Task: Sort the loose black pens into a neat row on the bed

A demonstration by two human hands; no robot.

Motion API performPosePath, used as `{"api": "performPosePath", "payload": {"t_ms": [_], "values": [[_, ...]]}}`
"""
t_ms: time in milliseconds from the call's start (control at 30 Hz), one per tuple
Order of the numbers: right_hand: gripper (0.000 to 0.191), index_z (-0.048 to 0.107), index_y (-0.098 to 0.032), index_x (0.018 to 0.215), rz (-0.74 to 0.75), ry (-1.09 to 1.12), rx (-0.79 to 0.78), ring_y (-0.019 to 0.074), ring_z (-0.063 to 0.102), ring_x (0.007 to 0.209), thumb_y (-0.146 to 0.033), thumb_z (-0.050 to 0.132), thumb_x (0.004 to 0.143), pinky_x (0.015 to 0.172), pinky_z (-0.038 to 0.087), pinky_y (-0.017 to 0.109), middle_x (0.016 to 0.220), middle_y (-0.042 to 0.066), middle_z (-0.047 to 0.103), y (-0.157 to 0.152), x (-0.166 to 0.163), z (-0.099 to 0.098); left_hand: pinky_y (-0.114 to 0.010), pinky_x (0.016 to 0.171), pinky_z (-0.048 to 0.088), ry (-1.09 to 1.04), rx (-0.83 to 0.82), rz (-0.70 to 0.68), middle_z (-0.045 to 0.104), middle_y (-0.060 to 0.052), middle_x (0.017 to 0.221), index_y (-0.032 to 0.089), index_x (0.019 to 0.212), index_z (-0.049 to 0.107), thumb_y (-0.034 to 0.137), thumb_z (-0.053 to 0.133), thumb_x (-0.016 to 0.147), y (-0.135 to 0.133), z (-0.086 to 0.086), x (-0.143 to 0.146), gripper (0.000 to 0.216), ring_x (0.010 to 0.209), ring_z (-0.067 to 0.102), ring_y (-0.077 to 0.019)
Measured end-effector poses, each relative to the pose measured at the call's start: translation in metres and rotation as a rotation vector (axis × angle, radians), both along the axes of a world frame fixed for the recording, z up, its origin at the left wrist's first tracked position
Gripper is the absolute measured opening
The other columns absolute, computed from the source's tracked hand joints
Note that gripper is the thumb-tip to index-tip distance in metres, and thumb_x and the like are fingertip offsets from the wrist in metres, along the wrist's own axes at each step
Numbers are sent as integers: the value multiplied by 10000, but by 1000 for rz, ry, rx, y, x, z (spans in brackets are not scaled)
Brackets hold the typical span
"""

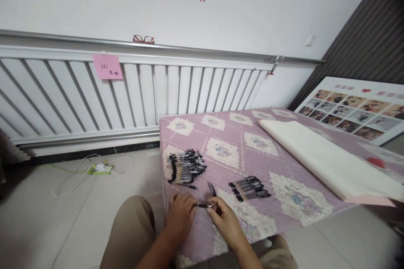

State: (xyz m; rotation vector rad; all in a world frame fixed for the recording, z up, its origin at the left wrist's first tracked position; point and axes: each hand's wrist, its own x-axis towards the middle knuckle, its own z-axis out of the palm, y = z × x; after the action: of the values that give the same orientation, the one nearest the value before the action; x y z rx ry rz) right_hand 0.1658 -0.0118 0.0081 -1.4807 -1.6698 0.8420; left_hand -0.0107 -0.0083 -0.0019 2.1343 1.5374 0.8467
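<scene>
My left hand (pixel 181 217) is closed around one end of a black pen (pixel 203 205), just above the near part of the cloth-covered table. At the other end of that pen, the thumb and fingers of my right hand (pixel 223 218) are pinched together. A black pen cap (pixel 211 188) lies just beyond my right fingertips. Between the hands and a big pile of pens (pixel 186 167) at the left edge, a thin dark pen part (pixel 188 186) rests by itself. To the right, several capped pens (pixel 249 188) form a small row.
The pink patterned tablecloth (pixel 221 172) reaches back to a white radiator (pixel 176 88). A large cream sheet (pixel 309 151) covers the right side, with a photo board (pixel 356 107) behind. A power strip (pixel 101 168) with cables sits on the left floor. Glasses (pixel 143 39) rest on the pipe.
</scene>
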Motion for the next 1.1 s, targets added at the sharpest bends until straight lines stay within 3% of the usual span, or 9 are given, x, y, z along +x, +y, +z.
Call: {"api": "performPosePath", "payload": {"t_ms": [167,367,533,700,900,1100], "values": [[249,587,-202,665,39,-42,59,178,546,713,-372,505,827,659,417,261,704,20,574,-1,-1,6,-421,958,292,7,11,-9,641,-7,919,257,889,636,170,492,837,-1,1,0,176,933,540,-199],[174,625,-212,889,-16,23,19,158,534,651,-316,581,756,630,428,248,682,-14,552,0,-2,2,-403,960,288,52,16,13,640,9,922,270,897,635,163,505,836,-1,2,0,178,940,548,-184],[218,591,-200,669,36,-24,55,170,537,694,-348,520,812,645,415,257,696,12,565,0,-1,5,-407,967,284,43,3,14,643,17,913,269,874,633,162,500,836,-1,2,0,175,937,551,-183],[184,624,-203,910,-1,16,12,162,537,679,-288,573,754,658,423,257,708,-11,550,0,-1,1,-422,971,281,29,1,13,645,9,925,270,886,634,164,505,829,0,0,1,176,938,551,-190],[134,614,-206,718,20,-6,27,149,512,635,-318,559,765,604,393,242,655,-21,526,0,-1,4,-430,975,287,22,-4,1,645,-12,925,257,891,641,186,495,837,1,-2,0,171,941,546,-199],[124,631,-210,825,1,9,29,152,515,643,-298,570,762,618,405,242,668,-22,526,0,-1,2,-430,966,287,13,0,14,645,-1,920,266,878,633,164,499,827,0,0,0,175,943,546,-201]]}}
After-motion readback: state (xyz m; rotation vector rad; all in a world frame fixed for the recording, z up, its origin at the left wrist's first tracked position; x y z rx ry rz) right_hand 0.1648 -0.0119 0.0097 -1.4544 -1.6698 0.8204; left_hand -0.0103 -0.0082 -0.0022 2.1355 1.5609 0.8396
